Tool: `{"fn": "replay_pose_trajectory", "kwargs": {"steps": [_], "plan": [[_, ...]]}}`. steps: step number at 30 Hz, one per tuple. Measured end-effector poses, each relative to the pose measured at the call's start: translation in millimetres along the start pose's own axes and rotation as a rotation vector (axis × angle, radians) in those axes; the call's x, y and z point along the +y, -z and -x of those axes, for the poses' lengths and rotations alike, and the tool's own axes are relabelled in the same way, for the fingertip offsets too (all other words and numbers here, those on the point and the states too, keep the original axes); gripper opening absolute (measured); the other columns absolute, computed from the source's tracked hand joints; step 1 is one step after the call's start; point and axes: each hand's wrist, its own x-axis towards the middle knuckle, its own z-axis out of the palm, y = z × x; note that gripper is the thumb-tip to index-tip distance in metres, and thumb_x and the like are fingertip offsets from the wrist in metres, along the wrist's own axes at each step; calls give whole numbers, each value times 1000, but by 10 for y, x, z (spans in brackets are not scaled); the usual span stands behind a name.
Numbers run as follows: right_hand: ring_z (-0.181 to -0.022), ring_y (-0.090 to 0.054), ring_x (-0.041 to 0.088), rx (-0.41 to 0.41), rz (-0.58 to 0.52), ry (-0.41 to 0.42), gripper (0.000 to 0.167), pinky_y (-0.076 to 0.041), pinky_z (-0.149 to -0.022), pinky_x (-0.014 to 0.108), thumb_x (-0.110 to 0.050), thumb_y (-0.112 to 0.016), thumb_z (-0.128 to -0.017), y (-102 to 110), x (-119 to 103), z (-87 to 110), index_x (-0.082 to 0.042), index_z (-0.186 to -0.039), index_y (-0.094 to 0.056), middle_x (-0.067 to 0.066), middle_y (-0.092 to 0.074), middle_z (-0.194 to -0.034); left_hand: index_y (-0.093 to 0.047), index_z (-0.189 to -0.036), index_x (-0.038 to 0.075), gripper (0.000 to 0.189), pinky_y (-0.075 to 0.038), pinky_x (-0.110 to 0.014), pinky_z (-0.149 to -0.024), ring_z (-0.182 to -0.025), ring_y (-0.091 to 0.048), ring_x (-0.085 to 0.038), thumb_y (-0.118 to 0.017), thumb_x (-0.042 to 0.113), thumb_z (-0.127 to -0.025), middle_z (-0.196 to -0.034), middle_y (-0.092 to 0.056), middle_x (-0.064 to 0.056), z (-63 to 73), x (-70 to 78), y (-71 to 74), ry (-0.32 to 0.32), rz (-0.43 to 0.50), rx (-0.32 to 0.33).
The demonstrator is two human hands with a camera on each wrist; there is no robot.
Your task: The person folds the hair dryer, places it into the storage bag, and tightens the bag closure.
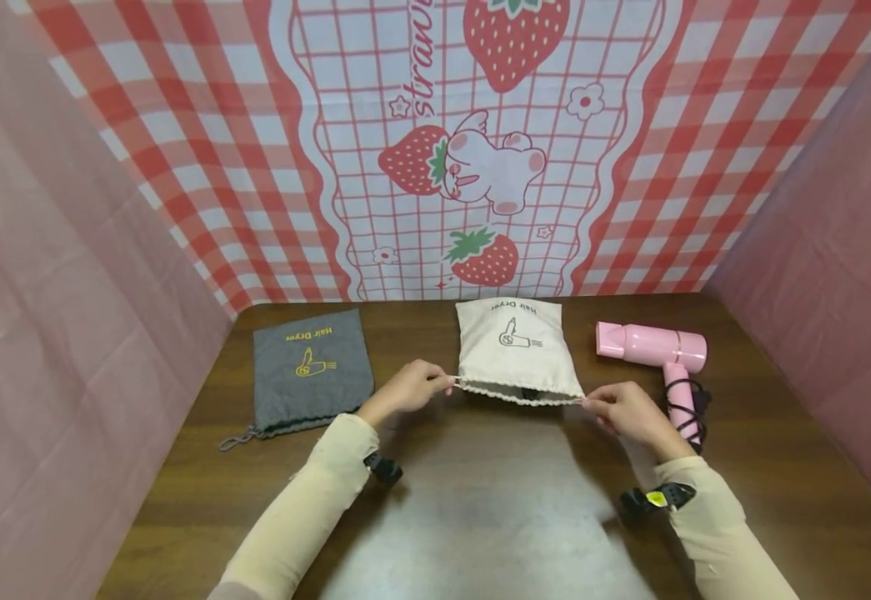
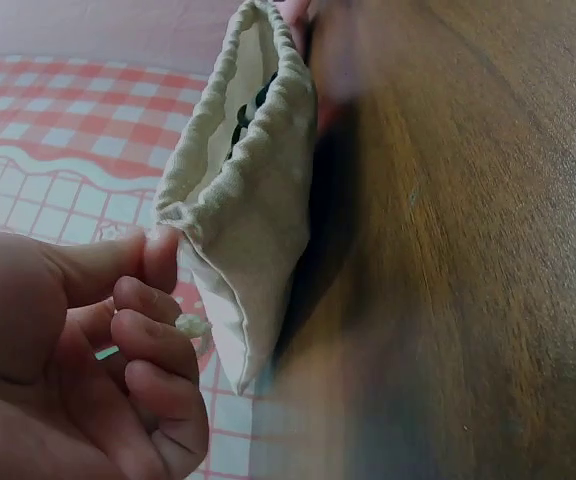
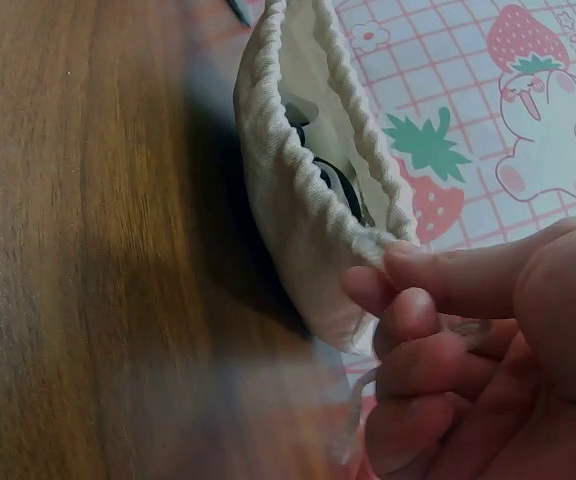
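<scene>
A white drawstring bag (image 1: 518,350) printed "Hair Dryer" lies at the back middle of the table, its gathered mouth facing me and gaping. My left hand (image 1: 414,387) pinches the left corner of the mouth, where the cord comes out. At the right corner, my right hand (image 1: 627,412) pinches in the same way; a loose cord end (image 3: 350,420) hangs below its curled fingers. Both wrist views show a dark cord (image 3: 338,185) looped inside the bag, most of the contents hidden by the cloth.
To the left lies a grey drawstring bag (image 1: 311,367), flat, its cord loop (image 1: 236,440) trailing. A pink hair dryer (image 1: 653,346) with a black cord wrapped round its handle lies right, just beyond my right hand. A checked strawberry cloth (image 1: 435,208) hangs behind the wooden table (image 1: 473,508).
</scene>
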Motion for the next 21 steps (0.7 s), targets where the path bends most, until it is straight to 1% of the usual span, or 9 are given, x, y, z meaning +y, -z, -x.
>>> {"fn": "replay_pose_trajectory", "kwargs": {"steps": [3, 5, 8, 10, 11, 14, 17, 19, 21], "plan": [[-49, -43, 5, 40, 26, 18, 21, -36, -48, 23, -12, -60, -95, 19, 23, 10, 7, -91, -69, -2, -52, -58, -69, -82, 6, 30, -38, -24, -67, -71, -45, -12, -53, 25, -100, -88, -68, -15, 22, -43, 21, -16, 33, 20], [-50, -42, 4, 67, 28, 14, 22, -35, -48, 22, -11, -59, -95, 43, 37, 24, 7, -91, -69, -1, -52, -59, -68, -80, 6, 29, -38, -24, -66, -70, -45, -12, -53, 23, -99, -86, -67, -13, 49, -72, 43, -14, 42, 39], [-51, -42, 4, 94, -2, -11, 23, -35, -48, 22, -10, -56, -97, 89, 58, 56, 9, -92, -69, 1, -53, -60, -68, -78, 6, 30, -38, -24, -66, -71, -46, -12, -54, 22, -99, -85, -67, -9, 107, -133, 85, 5, 47, 67], [-52, -42, 3, 117, -23, -35, 25, -35, -48, 23, -11, -55, -98, 126, 79, 80, 10, -93, -68, 1, -54, -62, -68, -77, 6, 30, -38, -24, -67, -71, -47, -13, -55, 22, -98, -86, -68, -9, 158, -166, 123, 28, 65, 82], [-53, -42, 3, 132, -34, -47, 26, -35, -48, 23, -11, -54, -98, 145, 97, 93, 10, -93, -68, 1, -54, -62, -68, -76, 6, 30, -38, -24, -67, -72, -47, -13, -55, 23, -98, -88, -68, -9, 186, -181, 145, 39, 72, 90], [-56, -44, 2, 195, -33, -75, 27, -37, -50, 23, -12, -54, -98, 209, 167, 123, 11, -95, -68, 0, -55, -64, -69, -75, 5, 31, -39, -26, -70, -76, -48, -13, -56, 23, -97, -92, -69, -9, 263, -223, 215, 44, 73, 118], [-57, -46, 2, 259, -57, -104, 28, -40, -52, 23, -14, -55, -98, 263, 219, 148, 12, -98, -67, -3, -57, -64, -70, -74, 3, 30, -43, -30, -77, -86, -54, -18, -58, 21, -96, -95, -69, -12, 311, -263, 257, 12, 79, 161], [-61, -48, -1, 303, -84, -90, 29, -42, -55, 21, -14, -57, -97, 278, 231, 154, 14, -99, -67, -11, -59, -66, -71, -74, 3, 29, -44, -36, -87, -99, -56, -25, -60, 20, -95, -102, -68, -15, 325, -273, 259, 4, 101, 187], [-63, -49, -3, 352, -151, -45, 28, -42, -57, 19, -12, -59, -96, 269, 216, 144, 15, -97, -67, -18, -59, -69, -71, -75, 1, 28, -42, -41, -96, -110, -54, -31, -60, 18, -95, -110, -66, -19, 320, -271, 239, -14, 145, 217]]}}
